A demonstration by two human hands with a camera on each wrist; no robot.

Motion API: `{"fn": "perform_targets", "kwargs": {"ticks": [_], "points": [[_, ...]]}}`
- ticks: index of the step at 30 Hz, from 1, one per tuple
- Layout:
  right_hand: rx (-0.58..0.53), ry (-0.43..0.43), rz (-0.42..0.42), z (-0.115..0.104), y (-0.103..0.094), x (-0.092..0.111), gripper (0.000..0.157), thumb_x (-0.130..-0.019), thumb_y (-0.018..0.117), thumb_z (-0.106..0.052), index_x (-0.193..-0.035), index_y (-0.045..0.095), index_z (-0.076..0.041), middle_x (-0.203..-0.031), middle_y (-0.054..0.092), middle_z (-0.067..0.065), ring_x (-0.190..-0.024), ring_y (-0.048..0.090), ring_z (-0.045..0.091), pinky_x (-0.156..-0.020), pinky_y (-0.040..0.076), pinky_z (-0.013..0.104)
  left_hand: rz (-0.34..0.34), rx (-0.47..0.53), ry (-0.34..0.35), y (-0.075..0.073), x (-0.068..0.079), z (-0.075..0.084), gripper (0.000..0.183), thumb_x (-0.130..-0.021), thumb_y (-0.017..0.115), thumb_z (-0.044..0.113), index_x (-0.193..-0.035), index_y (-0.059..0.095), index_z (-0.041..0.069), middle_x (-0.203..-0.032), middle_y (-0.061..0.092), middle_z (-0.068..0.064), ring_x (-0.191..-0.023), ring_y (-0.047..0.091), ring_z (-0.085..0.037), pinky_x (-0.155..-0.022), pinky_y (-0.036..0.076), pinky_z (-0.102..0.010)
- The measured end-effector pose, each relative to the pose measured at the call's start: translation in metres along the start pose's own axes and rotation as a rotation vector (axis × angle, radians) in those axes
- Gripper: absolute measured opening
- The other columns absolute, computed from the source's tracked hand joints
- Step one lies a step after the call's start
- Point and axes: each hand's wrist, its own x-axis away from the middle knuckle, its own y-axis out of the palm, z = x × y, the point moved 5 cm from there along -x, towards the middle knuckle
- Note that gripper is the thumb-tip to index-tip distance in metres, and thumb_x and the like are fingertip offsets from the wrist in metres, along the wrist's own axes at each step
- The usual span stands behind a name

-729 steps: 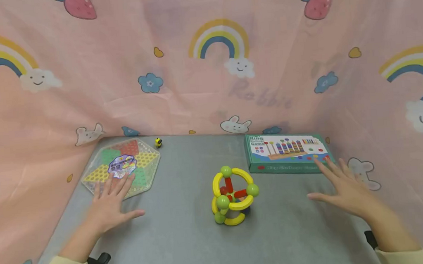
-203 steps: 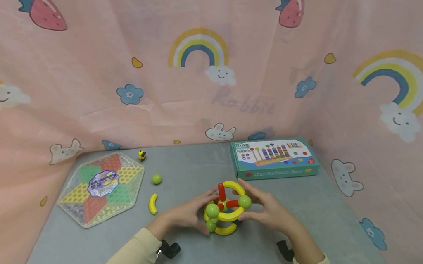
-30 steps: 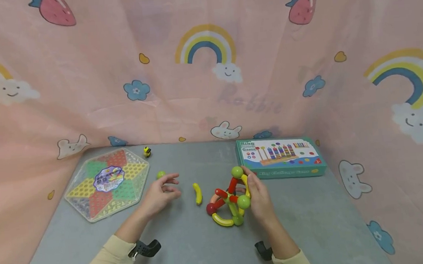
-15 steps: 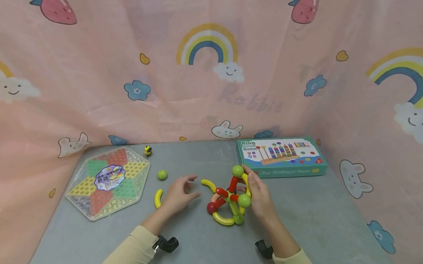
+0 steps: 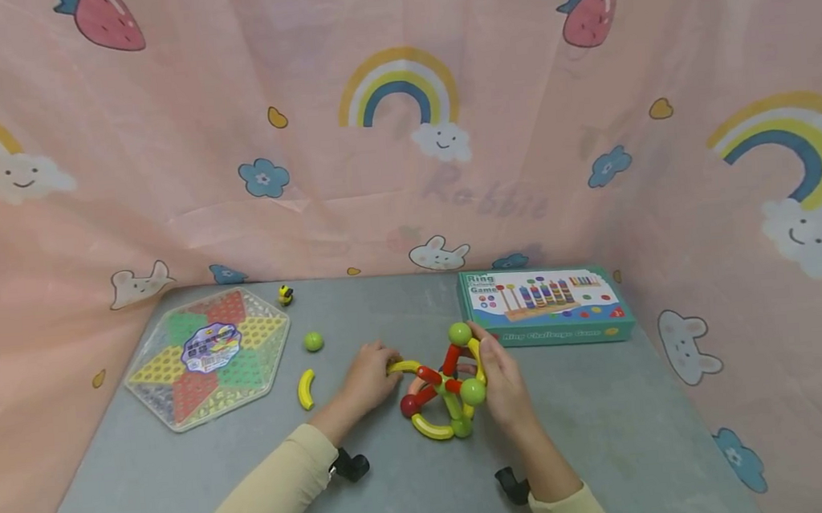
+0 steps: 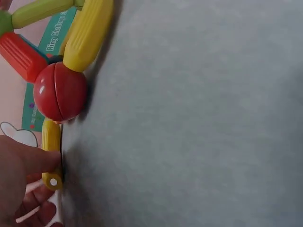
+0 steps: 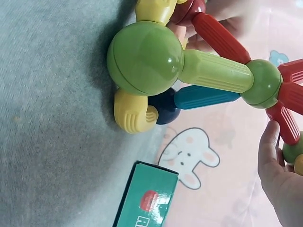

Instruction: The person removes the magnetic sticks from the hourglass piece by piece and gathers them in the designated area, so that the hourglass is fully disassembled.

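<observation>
A magnetic stick-and-ball toy (image 5: 453, 398) stands mid-table, built of green, red and dark blue balls, straight red, green and blue rods and yellow curved rods. My right hand (image 5: 505, 382) grips its right side; in the right wrist view, that hand's fingers (image 7: 272, 146) rest against a red rod near a green ball. At the toy's left, my left hand (image 5: 372, 375) pinches a yellow curved rod (image 5: 405, 366). In the left wrist view this curved rod (image 6: 51, 135) lies close below the red ball (image 6: 60, 92); whether they touch I cannot tell.
Left of my left hand lie another yellow curved rod (image 5: 306, 389) and a loose green ball (image 5: 313, 341). A hexagonal Chinese checkers board (image 5: 274, 364) and a small yellow-black figure (image 5: 285, 295) sit back left. A green game box (image 5: 555, 334) lies back right, before a pink curtain (image 5: 335, 214).
My left hand has moved right from near the green ball and taken hold of the yellow curved rod, which has turned and shifted toward the toy. My right hand keeps its grip.
</observation>
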Motion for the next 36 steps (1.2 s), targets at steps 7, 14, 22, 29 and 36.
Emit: {"fn": "perform_targets", "kwargs": {"ticks": [7, 14, 22, 29, 36], "points": [[-0.003, 0.004, -0.004, -0.001, -0.001, 0.0, 0.059, -0.108, 0.031, -0.051, -0.155, 0.04, -0.016, -0.154, 0.046, 0.003, -0.133, 0.054, 0.025, -0.098, 0.054, 0.035, 0.029, -0.013, -0.157, -0.007, 0.015, -0.009, 0.028, -0.078, 0.082, 0.021, -0.092, 0.063, 0.008, -0.084, 0.061, -0.005, -0.076, 0.057, -0.02, -0.067, 0.049, -0.036], [0.006, 0.011, -0.007, 0.0, 0.0, 0.0, 0.058, -0.108, 0.032, -0.051, -0.155, 0.04, -0.017, -0.155, 0.045, 0.003, -0.134, 0.053, 0.026, -0.102, 0.052, 0.043, -0.259, 0.109, 0.108, -0.015, 0.019, -0.009, 0.086, -0.081, 0.08, 0.007, -0.156, 0.038, 0.016, -0.161, 0.036, -0.008, -0.143, 0.038, -0.033, -0.114, 0.036, -0.054], [-0.001, 0.01, -0.015, 0.001, 0.001, 0.001, 0.057, -0.109, 0.032, -0.048, -0.155, 0.039, -0.015, -0.155, 0.045, 0.005, -0.134, 0.053, 0.027, -0.102, 0.05, 0.048, -0.339, 0.137, 0.134, -0.01, 0.023, -0.015, 0.076, -0.084, 0.078, 0.003, -0.152, 0.044, 0.01, -0.151, 0.051, -0.009, -0.137, 0.045, -0.031, -0.114, 0.038, -0.049], [-0.001, 0.003, -0.009, 0.0, 0.001, 0.002, 0.058, -0.109, 0.032, -0.049, -0.155, 0.04, -0.014, -0.154, 0.046, 0.005, -0.132, 0.054, 0.028, -0.102, 0.05, 0.05, -0.249, 0.159, 0.069, -0.023, 0.038, -0.026, 0.077, -0.084, 0.082, 0.017, -0.151, 0.045, 0.005, -0.149, 0.048, -0.014, -0.14, 0.042, -0.033, -0.115, 0.037, -0.05], [-0.008, 0.002, -0.004, -0.001, 0.0, 0.001, 0.055, -0.109, 0.033, -0.047, -0.154, 0.041, -0.017, -0.153, 0.047, 0.005, -0.132, 0.055, 0.027, -0.098, 0.054, 0.037, -0.117, 0.108, 0.064, -0.048, 0.056, -0.045, 0.073, -0.082, 0.085, 0.021, -0.144, 0.053, 0.002, -0.144, 0.051, -0.013, -0.135, 0.048, -0.032, -0.11, 0.042, -0.049]]}}
